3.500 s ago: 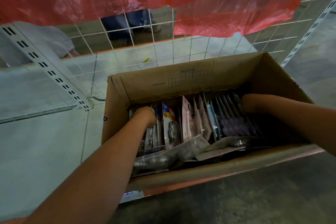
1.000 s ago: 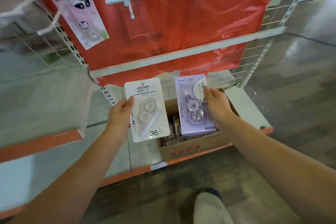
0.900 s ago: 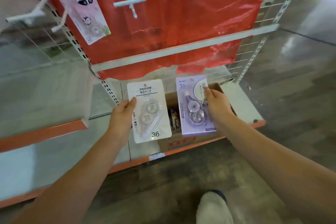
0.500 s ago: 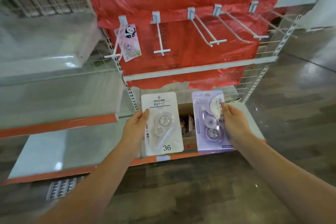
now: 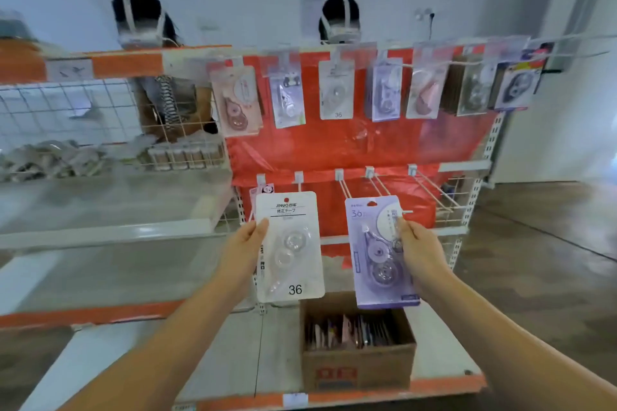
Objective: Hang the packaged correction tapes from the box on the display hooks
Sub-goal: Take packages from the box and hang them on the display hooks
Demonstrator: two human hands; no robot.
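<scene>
Head view: my left hand [image 5: 245, 245] grips the left edge of a white correction tape pack [image 5: 289, 246] printed with "36", thumb on its front, holding it upright. My right hand [image 5: 417, 248] pinches the right edge of a purple correction tape pack [image 5: 380, 252], also upright, just right of the white one and apart from it. Both packs sit in front of the lower row of display hooks [image 5: 377, 183], most of them bare, with one panda pack [image 5: 267, 189] at the far left of that row. The upper row of hooks [image 5: 337, 58] carries hanging packs across a red plastic backing [image 5: 334, 147]. Below my hands, the cardboard box [image 5: 359, 367] stands on the bottom shelf [image 5: 217, 350], with more packs upright inside it.
</scene>
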